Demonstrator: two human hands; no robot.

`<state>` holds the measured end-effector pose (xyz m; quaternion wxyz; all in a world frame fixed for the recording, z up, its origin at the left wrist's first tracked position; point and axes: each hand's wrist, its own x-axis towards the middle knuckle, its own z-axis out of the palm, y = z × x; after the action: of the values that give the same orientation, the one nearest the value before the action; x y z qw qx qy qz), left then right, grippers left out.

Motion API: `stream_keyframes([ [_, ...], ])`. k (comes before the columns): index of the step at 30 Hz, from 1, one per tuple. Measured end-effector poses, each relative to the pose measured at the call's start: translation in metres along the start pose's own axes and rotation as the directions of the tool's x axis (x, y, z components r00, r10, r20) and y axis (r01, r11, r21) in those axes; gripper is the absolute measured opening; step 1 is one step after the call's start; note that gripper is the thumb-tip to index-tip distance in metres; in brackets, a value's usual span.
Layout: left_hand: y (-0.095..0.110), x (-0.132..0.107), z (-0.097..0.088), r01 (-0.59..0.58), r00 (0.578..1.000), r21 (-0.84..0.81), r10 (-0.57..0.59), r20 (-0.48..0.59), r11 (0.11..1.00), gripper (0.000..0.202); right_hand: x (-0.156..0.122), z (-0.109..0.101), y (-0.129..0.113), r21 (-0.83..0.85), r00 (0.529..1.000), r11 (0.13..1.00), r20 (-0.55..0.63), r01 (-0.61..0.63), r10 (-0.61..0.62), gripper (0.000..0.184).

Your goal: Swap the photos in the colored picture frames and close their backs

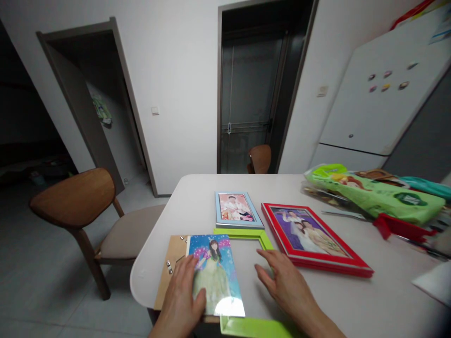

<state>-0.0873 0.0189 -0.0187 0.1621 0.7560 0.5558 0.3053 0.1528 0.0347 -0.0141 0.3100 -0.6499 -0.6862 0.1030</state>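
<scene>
Filled: blue frame (237,209), red frame (317,241).
Empty: green frame (243,232); photo (216,277) loose on backing board (172,267).
Left hand (183,295): flat, pressing photo.
Right hand (282,281): open, holding nothing, beside green frame.

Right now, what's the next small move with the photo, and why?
Probably slide the photo rightward into the green frame. The left hand lies flat on it atop the backing board; the frame is empty, with bare table inside, where the right hand rests open.
</scene>
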Motion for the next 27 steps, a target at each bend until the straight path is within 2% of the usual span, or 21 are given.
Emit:
stream_keyframes([
  [2, 0.005, -0.006, 0.008, -0.062, 0.994, -0.064, 0.068, 0.09, 0.996, 0.06, 0.005, 0.014, -0.014, 0.244, 0.989, 0.965, 0.136, -0.092, 0.059, 0.041],
  [3, 0.006, -0.008, 0.012, -0.083, 0.987, -0.082, 0.094, 0.131, 0.993, 0.062, 0.007, 0.021, -0.022, 0.363, 0.97, 0.916, 0.228, -0.17, 0.09, 0.042],
  [6, 0.008, -0.011, 0.02, -0.132, 0.967, -0.078, 0.145, 0.208, 0.988, 0.069, 0.014, 0.037, -0.044, 0.643, 0.899, 0.666, 0.427, -0.377, 0.097, 0.039],
  [8, 0.009, -0.01, 0.021, -0.184, 0.963, -0.063, 0.192, 0.187, 0.981, 0.071, 0.017, 0.036, -0.06, 0.768, 0.894, 0.492, 0.447, -0.41, 0.047, 0.033],
  [10, 0.013, -0.007, 0.018, -0.25, 0.962, -0.075, 0.257, 0.092, 0.965, 0.068, 0.018, 0.026, -0.076, 0.84, 0.92, 0.397, 0.392, -0.37, 0.027, 0.029],
  [12, 0.02, -0.004, 0.013, -0.302, 0.953, -0.135, 0.297, -0.053, 0.944, 0.059, 0.017, 0.012, -0.088, 0.874, 0.943, 0.371, 0.332, -0.313, 0.015, 0.034],
  [13, 0.025, -0.002, 0.01, -0.304, 0.95, -0.189, 0.282, -0.137, 0.934, 0.053, 0.016, 0.006, -0.091, 0.881, 0.952, 0.375, 0.305, -0.288, 0.013, 0.038],
  [15, 0.038, 0.002, 0.006, -0.235, 0.947, -0.344, 0.135, -0.291, 0.909, 0.042, 0.012, 0.0, -0.09, 0.872, 0.962, 0.414, 0.272, -0.261, 0.034, 0.048],
  [17, 0.052, 0.005, 0.007, -0.099, 0.935, -0.557, -0.116, -0.336, 0.824, 0.035, 0.006, 0.001, -0.08, 0.831, 0.949, 0.46, 0.282, -0.314, 0.139, 0.055],
  [18, 0.058, 0.007, 0.01, -0.026, 0.927, -0.662, -0.23, -0.297, 0.749, 0.036, 0.003, 0.004, -0.074, 0.812, 0.928, 0.45, 0.309, -0.371, 0.207, 0.057],
  [20, 0.067, 0.008, 0.018, 0.088, 0.917, -0.81, -0.365, -0.162, 0.58, 0.043, -0.002, 0.01, -0.06, 0.816, 0.878, 0.343, 0.376, -0.465, 0.295, 0.059],
  [21, 0.07, 0.008, 0.023, 0.126, 0.915, -0.851, -0.392, -0.1, 0.51, 0.046, -0.003, 0.012, -0.054, 0.837, 0.868, 0.271, 0.395, -0.476, 0.302, 0.059],
  [23, 0.072, 0.008, 0.033, 0.16, 0.917, -0.896, -0.399, -0.021, 0.414, 0.052, -0.003, 0.01, -0.043, 0.884, 0.883, 0.178, 0.374, -0.432, 0.284, 0.055],
  [25, 0.069, 0.009, 0.039, 0.147, 0.935, -0.926, -0.355, 0.015, 0.348, 0.056, 0.0, 0.001, -0.033, 0.897, 0.897, 0.195, 0.333, -0.397, 0.291, 0.051],
  [27, 0.06, 0.01, 0.041, 0.133, 0.956, -0.928, -0.293, 0.028, 0.347, 0.06, 0.005, -0.01, -0.02, 0.859, 0.89, 0.297, 0.322, -0.418, 0.322, 0.049],
])
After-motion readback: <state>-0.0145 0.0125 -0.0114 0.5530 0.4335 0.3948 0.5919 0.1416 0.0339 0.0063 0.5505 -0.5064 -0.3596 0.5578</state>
